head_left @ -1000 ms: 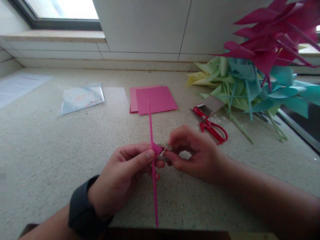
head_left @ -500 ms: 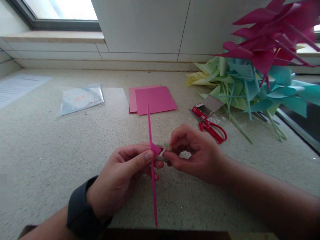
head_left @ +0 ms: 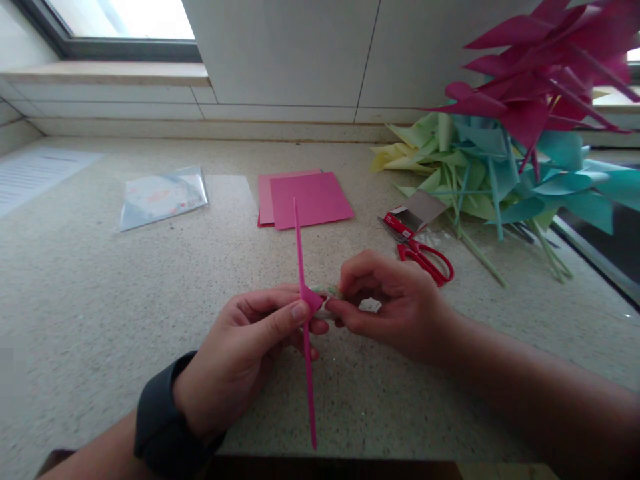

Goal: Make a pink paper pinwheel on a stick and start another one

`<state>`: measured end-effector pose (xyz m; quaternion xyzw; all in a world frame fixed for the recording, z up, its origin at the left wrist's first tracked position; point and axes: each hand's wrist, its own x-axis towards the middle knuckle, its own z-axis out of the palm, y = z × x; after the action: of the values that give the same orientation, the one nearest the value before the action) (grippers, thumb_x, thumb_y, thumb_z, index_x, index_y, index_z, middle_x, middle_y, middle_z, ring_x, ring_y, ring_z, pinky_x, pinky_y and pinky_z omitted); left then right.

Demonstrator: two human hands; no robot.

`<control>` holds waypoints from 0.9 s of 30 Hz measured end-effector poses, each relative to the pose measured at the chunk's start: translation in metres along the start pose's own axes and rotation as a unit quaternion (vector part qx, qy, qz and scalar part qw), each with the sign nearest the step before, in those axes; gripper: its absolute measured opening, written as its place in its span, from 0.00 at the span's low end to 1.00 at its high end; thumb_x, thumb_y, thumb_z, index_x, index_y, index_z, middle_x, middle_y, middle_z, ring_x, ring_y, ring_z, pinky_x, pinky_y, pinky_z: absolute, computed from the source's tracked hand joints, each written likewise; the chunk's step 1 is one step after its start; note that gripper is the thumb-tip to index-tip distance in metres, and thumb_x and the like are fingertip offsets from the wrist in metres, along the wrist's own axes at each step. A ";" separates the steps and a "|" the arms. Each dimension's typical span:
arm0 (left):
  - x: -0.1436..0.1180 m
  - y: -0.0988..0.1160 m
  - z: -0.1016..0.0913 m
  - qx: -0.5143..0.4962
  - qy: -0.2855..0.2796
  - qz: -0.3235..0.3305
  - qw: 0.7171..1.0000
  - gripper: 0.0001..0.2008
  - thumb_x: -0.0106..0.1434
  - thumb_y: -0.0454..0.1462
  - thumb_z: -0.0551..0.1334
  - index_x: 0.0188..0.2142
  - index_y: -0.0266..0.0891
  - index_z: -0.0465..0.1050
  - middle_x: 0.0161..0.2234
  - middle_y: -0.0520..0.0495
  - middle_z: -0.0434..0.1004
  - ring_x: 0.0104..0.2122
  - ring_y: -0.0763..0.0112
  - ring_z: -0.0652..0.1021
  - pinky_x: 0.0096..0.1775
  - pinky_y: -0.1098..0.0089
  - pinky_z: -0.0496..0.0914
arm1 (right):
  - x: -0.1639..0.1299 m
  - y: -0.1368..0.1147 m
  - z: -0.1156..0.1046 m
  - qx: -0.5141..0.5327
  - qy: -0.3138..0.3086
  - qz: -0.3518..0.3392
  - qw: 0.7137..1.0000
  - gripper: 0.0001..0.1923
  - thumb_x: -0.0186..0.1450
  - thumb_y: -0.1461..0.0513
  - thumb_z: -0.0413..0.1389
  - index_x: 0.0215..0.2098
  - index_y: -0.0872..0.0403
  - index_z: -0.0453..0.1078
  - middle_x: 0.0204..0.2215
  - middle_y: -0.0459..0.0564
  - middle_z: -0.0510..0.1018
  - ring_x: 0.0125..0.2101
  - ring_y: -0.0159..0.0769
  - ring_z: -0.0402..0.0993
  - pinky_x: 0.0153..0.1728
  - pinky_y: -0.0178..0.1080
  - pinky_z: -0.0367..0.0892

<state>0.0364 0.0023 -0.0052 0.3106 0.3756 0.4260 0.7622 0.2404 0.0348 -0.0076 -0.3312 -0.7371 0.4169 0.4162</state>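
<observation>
Across the fingers of my left hand (head_left: pixel 253 333) runs a thin pink rolled-paper stick (head_left: pixel 309 380), pinched under the thumb. Its small triangular paper flap points right, toward the other hand. Behind the flap shows part of a see-through ring, which looks like a roll of clear tape (head_left: pixel 327 291); my left fingertips lie against it. My right hand (head_left: pixel 393 300) is closed, thumb and index finger pinched at the right side of that roll. Its fingertips partly hide the roll, and I cannot make out a loose tape end.
Pink paper sheets (head_left: pixel 313 200) lie beyond my hands. Red-handled scissors (head_left: pixel 425 261) and a small red box (head_left: pixel 404 220) are to the right, before green and blue paper pinwheels (head_left: pixel 560 193) and raised magenta ones (head_left: pixel 540 87). A plastic packet (head_left: pixel 165 197) lies left.
Almost nothing differs. The pink stick's lower end has tipped very slightly, and my right hand has shifted by a hair at the tape roll.
</observation>
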 end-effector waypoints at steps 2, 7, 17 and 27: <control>0.000 0.000 0.000 -0.007 -0.001 -0.003 1.000 0.04 0.61 0.36 0.71 0.36 0.37 0.85 0.33 0.48 0.85 0.30 0.76 0.82 0.32 0.82 0.76 | 0.001 0.000 -0.001 -0.006 0.002 -0.002 1.000 0.10 0.63 0.64 0.64 0.33 0.53 0.66 0.24 0.41 0.72 0.23 0.25 0.71 0.24 0.27 0.68; 0.001 0.001 0.000 -0.015 -0.004 -0.011 1.000 0.04 0.61 0.36 0.71 0.36 0.39 0.84 0.35 0.49 0.85 0.31 0.75 0.83 0.31 0.81 0.77 | 0.001 -0.001 -0.005 -0.042 -0.014 -0.025 0.999 0.11 0.64 0.63 0.64 0.28 0.54 0.67 0.23 0.42 0.73 0.23 0.25 0.70 0.24 0.28 0.66; 0.001 0.003 0.003 0.012 -0.002 -0.017 1.000 0.05 0.61 0.37 0.71 0.36 0.38 0.85 0.34 0.47 0.86 0.29 0.75 0.82 0.31 0.81 0.76 | 0.013 0.003 -0.022 0.044 -0.116 0.011 0.992 0.03 0.69 0.64 0.59 0.41 0.56 0.71 0.28 0.46 0.78 0.27 0.30 0.79 0.28 0.31 0.74; 0.003 0.004 0.004 0.017 0.008 -0.026 0.999 0.05 0.60 0.37 0.72 0.34 0.38 0.85 0.31 0.48 0.85 0.28 0.75 0.82 0.29 0.80 0.75 | 0.016 0.002 -0.034 -0.078 -0.127 -0.072 0.986 0.03 0.70 0.63 0.58 0.38 0.54 0.74 0.29 0.46 0.81 0.29 0.30 0.78 0.31 0.32 0.72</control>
<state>0.0392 0.0056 -0.0011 0.3106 0.3968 0.4015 0.7648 0.2637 0.0605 0.0063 -0.2525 -0.8362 0.3660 0.3210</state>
